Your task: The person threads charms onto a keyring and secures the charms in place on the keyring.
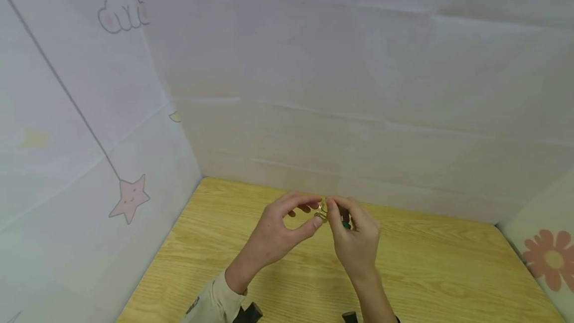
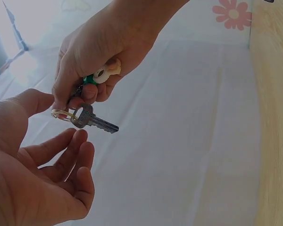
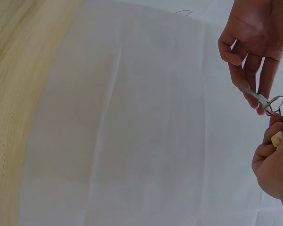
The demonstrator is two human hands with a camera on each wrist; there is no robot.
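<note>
Both hands meet above the wooden table [image 1: 439, 268], holding a small key ring [image 1: 321, 211] between them. In the left wrist view my right hand [image 2: 78, 96] grips the metal ring [image 2: 61, 114], with a silver key [image 2: 92, 120] hanging from it. A green and cream charm [image 2: 101, 74] is tucked in that hand's curled fingers. My left hand [image 1: 316, 211] pinches the ring's other side between thumb and forefinger, its other fingers loosely curled. The right wrist view shows the ring [image 3: 276, 103], the key [image 3: 258, 98] and the cream charm [image 3: 278, 138].
White cloth walls close in the table on the back and both sides. A pink star [image 1: 130, 197] is printed on the left cloth and an orange flower [image 1: 551, 258] on the right. The light wood tabletop spreads below the hands.
</note>
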